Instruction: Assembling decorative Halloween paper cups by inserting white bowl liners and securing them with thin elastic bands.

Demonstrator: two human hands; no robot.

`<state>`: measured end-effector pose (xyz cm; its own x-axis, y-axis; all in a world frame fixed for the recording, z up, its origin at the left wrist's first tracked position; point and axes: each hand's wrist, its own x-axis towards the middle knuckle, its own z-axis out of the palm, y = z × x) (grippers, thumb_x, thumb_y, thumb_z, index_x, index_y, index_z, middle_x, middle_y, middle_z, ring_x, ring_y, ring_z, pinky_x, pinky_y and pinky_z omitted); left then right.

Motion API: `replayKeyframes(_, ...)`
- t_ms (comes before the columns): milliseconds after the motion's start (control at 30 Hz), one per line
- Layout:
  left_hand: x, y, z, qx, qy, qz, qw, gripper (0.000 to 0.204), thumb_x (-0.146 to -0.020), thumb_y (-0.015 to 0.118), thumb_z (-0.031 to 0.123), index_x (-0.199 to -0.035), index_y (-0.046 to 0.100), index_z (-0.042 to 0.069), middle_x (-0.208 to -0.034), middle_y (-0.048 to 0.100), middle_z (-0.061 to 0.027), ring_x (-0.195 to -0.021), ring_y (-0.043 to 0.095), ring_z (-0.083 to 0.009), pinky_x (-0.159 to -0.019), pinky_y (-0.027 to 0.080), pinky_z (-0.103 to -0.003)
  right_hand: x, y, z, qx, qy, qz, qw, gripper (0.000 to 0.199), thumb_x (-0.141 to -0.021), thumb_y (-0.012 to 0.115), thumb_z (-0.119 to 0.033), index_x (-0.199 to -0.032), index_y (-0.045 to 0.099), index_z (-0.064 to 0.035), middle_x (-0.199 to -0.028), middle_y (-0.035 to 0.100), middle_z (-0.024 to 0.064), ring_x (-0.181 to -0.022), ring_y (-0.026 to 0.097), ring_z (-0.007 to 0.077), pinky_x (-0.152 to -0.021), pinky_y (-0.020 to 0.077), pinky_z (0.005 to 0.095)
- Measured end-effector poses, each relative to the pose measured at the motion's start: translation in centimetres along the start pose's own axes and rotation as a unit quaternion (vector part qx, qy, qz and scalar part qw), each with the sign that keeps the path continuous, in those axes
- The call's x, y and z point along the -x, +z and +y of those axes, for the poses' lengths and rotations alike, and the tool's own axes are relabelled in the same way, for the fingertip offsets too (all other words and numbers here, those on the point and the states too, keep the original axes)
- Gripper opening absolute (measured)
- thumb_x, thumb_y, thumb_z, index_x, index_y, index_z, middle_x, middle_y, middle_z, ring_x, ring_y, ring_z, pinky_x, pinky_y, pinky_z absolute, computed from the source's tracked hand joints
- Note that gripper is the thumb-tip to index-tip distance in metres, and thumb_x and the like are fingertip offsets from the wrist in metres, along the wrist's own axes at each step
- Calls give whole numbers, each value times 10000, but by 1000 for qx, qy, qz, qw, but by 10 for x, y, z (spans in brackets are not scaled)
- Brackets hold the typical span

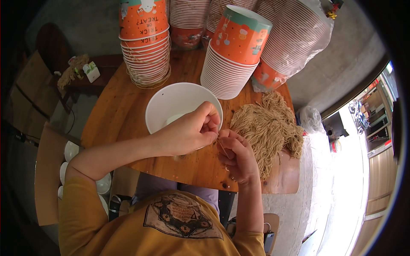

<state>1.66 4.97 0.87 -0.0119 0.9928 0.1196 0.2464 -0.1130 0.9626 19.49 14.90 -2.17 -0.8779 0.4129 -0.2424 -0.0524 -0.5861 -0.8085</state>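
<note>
At centre frame sits a plain white bowl (177,102) on a warm orange-brown wooden table (115,115). Right of it lies a pale tan heap of noodles (269,128). Along the top, stacked paper cups (237,47) are orange with teal rims and white ribbed edges. The shirt (141,230) at lower frame is mustard yellow.

One white bowl (179,102), one noodle pile (269,128), five cup stacks (145,47), two hands (190,132).

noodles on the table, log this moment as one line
left hand: pinching noodle strands | right hand: holding same strands | noodle pile: at right | white bowl: behind hands
</note>
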Motion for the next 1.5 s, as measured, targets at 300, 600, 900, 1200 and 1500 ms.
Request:
replayKeyframes(300, 0, 0, 2, -2, -18, 1, 1000, 228, -902, 569, -9, -1060, 416, 47, -948, 542, -26, -883, 545, -86, -794, 467, -260, 4, 15, 21, 197, -222, 129, 946, 76, -957, 594, -122, -991, 592, -54, -798, 529, -88, -681, 443, -10, -607, 352, 158)
replayKeyframes(600, 4, 2, 4, -114, 15, -7, 993, 274, -902, 576, -8, -1139, 446, 33, -900, 534, -36, -819, 539, -107, -723, 469, -281, 6, 11, 24, 164, -181, 120, 962, 107, -970, 601, -123, -1034, 588, -38, -932, 569, -60, -827, 482, 10, -721, 390, 162)
replayKeyframes(900, 8, -1, 2, -264, 58, 35, 962, 93, -873, 584, 51, -938, 519, 38, -947, 573, -109, -930, 567, -292, -780, 470, -389, 11, 8, 28, 214, -208, 123, 946, 132, -976, 597, -141, -1045, 578, -30, -905, 556, -57, -798, 481, 21, -721, 397, 167)
replayKeyframes(1200, 10, 3, 6, -212, 29, 41, 976, 88, -885, 594, 77, -924, 528, 35, -943, 576, -109, -923, 574, -285, -781, 473, -384, 8, 25, 23, 544, -372, 196, 726, 215, -828, 733, -76, -1002, 605, -74, -742, 511, 29, -552, 485, 116, -485, 415, 272)
replayKeyframes(1500, 10, 5, -2, -267, 105, 64, 956, 68, -877, 572, 34, -904, 510, 32, -925, 578, -125, -915, 563, -317, -793, 456, -412, 9, 22, 24, 636, -398, 213, 625, 154, -807, 704, -51, -874, 569, -84, -728, 537, 38, -557, 568, 183, -486, 467, 310)
